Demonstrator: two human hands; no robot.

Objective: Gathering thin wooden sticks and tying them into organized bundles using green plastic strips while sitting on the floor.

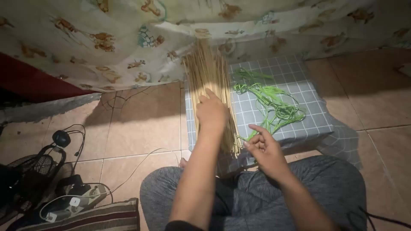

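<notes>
Head view: grey-trousered lap nearest, w/ both forearms reaching fwd. Right hand [266, 147] half open, fingertips pinching thin green plastic strips [274, 107] that trail away beyond it. Left hand [211, 112], just ahead & beside it, lies flat, pressing on bundle of thin pale bamboo sticks [209, 81]. Both lie on grey checked fabric cushion [310, 115] under hands. Past that, tan floor tiles [141, 124] & printed cloth [107, 38].

one stick bundle [210, 85], one green strip tangle [269, 105], one cushion [304, 115]
</notes>
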